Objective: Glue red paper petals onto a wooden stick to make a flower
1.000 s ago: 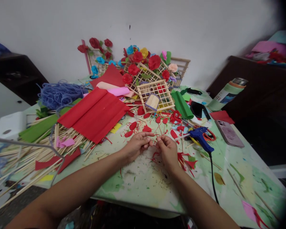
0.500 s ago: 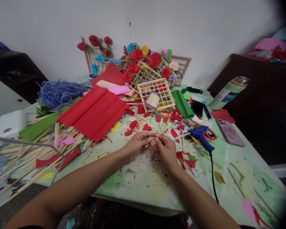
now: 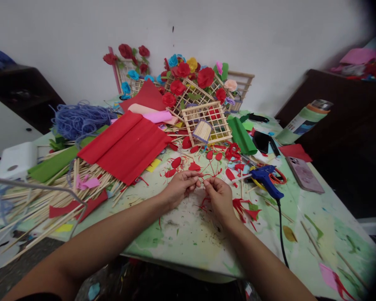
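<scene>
A: Beginning at the front, what is crossing the edge of the counter?

B: Two bare forearms are extending over it; shredded red paper is lying just beside the right hand

A: How is each grip being held?

B: The right hand is bending thumb and fingers into a near-pinch, and the left hand is mirroring it, the fingertips almost meeting; whether either is grasping something cannot be told, anything between them being too small

A: Where are the red petal-shaped pieces lying?

B: They are lying loose just beyond the fingertips; to the right a blue glue gun is resting, with a pink phone sitting farther out

A: What is filling the left side?

B: Thin sticks are spreading in a heap, a red sheet is covering part of them, and a tangle of blue cord is sitting behind

A: And at the rear?

B: A small lattice is standing before paper flowers, and a pale wall is closing the scene
</scene>
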{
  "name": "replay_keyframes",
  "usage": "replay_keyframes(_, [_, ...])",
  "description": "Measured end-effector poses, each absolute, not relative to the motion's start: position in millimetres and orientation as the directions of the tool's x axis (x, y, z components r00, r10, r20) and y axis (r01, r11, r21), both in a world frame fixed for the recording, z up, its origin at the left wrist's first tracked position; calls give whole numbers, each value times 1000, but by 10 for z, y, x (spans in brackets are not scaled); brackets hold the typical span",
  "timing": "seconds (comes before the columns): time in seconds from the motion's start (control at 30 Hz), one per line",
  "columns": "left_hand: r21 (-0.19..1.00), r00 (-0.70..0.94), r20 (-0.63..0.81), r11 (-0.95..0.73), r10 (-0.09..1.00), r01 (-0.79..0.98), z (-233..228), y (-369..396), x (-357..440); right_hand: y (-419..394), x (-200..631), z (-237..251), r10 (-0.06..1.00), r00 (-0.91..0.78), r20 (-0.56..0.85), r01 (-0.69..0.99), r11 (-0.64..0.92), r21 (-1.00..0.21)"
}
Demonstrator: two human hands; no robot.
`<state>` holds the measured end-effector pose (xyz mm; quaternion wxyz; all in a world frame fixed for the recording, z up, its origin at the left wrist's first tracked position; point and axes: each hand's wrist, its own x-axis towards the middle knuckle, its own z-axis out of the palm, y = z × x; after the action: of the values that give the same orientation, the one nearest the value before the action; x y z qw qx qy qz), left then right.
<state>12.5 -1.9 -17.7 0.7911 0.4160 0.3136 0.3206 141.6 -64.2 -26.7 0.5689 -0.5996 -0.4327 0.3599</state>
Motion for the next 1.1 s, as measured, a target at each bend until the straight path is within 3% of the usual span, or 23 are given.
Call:
replay_keyframes(0.3, [884, 512, -227, 396, 828, -249, -193, 3, 134, -645, 1405, -260, 931, 363, 41, 91, 8, -996])
replay_keyframes(0.57, [934, 439, -209, 311, 874, -175, -194, 27, 124, -641, 1402, -260, 935, 350, 61, 171, 0, -985])
replay_keyframes(0.67, [950, 365, -170, 250, 916, -185, -184, 80, 104, -639, 1405, -276, 939, 345, 13, 93, -21, -995])
replay_keyframes(0.8, [968, 316, -166, 215, 934, -127, -154, 112, 92, -618, 1424, -294, 935, 345, -84, -129, -41, -991])
replay_keyframes(0.9, [971, 342, -154, 205, 927, -119, -134, 90, 90, -604, 1443, -299, 929, 357, -96, -229, -13, -973])
replay_keyframes(1.1, [957, 473, -157, 253, 867, -145, -139, 59, 91, -604, 1457, -300, 931, 349, -104, -272, -5, -962])
